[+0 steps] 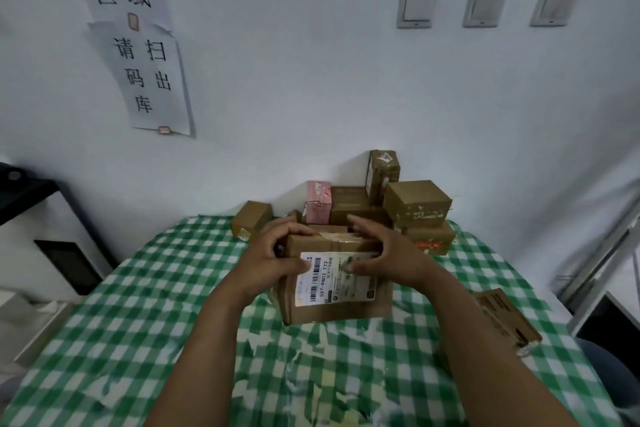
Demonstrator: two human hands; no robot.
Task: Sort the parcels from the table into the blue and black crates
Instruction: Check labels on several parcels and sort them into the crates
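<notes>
You held a brown cardboard parcel over the middle of the green-checked table, its white barcode label turned toward you. Your left hand gripped the parcel's left end, fingers curled over the taped top edge and thumb pressed on the label. Your right hand clasped the right end, fingers reaching across the top and thumb on the label. Whether the parcel touched the cloth could not be told. Behind it, brown boxes and a pink box stood stacked against the white wall. A flat parcel lay at the table's right edge.
</notes>
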